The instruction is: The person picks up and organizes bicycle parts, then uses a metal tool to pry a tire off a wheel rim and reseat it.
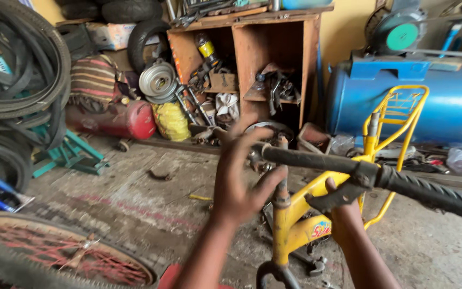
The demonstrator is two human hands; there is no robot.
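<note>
A yellow bicycle frame (pixel 316 211) stands in front of me with a black handlebar (pixel 316 159) running across its top. My left hand (pixel 241 171) is spread against the bare left part of the handlebar, fingers apart. My right hand (pixel 343 206) is below the bar at the black brake lever (pixel 343 194), fingers curled up around it. A ribbed black grip (pixel 434 191) runs off to the right. A yellow rear rack (pixel 399 115) rises behind.
A wheel with red spokes (pixel 65 257) lies at lower left. Tyres (pixel 12 69) hang at left. A wooden shelf (pixel 252 59) full of parts stands at the back, a blue tank (pixel 407 101) at right, a red canister (pixel 129 120) on the concrete floor (pixel 135 198).
</note>
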